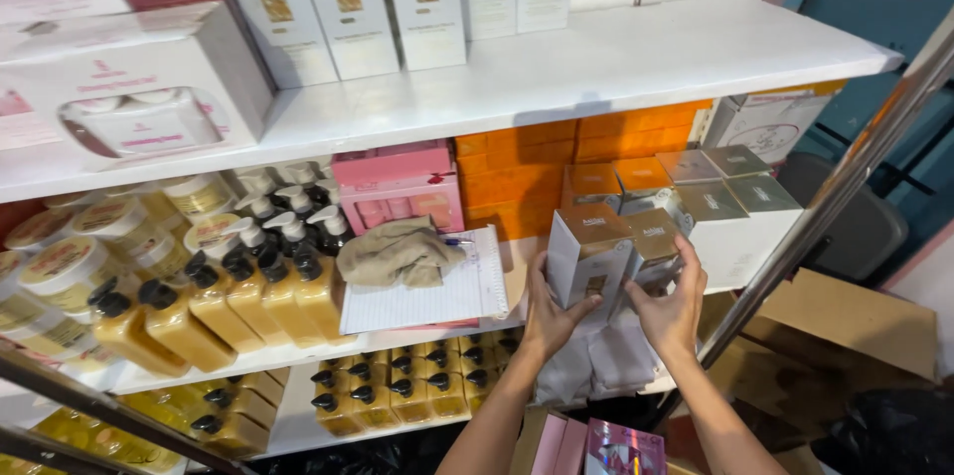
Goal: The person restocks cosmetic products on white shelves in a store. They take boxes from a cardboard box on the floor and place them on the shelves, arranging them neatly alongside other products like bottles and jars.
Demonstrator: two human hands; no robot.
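**White boxes with gold tops, held at the middle shelf**

Both hands are up at the front edge of the middle shelf. The left hand grips the lower part of a tall white box with a gold top, thumb on its front face and fingers round its side. The right hand clasps a second, like box just beside the first, fingers curled over its right side; the two boxes touch. Behind and to the right of them stand more gold-topped boxes in a cluster on the same shelf, with a stack of orange boxes behind. To the left lies a lined notepad with a crumpled beige cloth on it, then a pink box and rows of amber pump bottles. A slanted metal pole crosses at the right, near the right hand
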